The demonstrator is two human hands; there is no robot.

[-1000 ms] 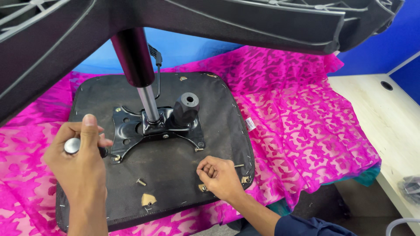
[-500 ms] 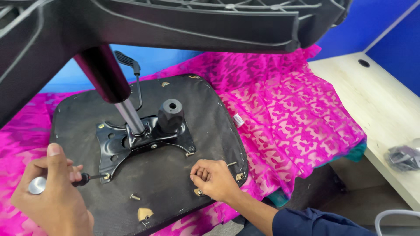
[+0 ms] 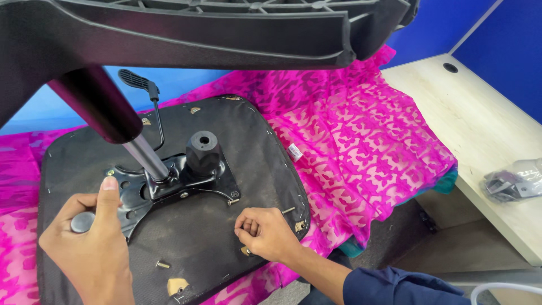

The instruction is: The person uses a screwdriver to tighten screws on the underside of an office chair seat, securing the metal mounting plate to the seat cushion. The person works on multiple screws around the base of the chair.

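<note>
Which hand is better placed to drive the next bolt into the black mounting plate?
Left, probably. The left hand holds the tool at the mounting plate; the right hand rests on the seat underside, away from it.

A pink patterned cloth [image 3: 361,152] covers the work surface and hangs over its front edge. To the right stands a pale wooden desk [image 3: 485,135] with a round cable hole [image 3: 450,68] near its far end. Blue partition walls [image 3: 502,51] rise behind the desk and meet at a pale corner strip. Below the desk the floor [image 3: 406,248] is grey. The light is even and bright.
</note>
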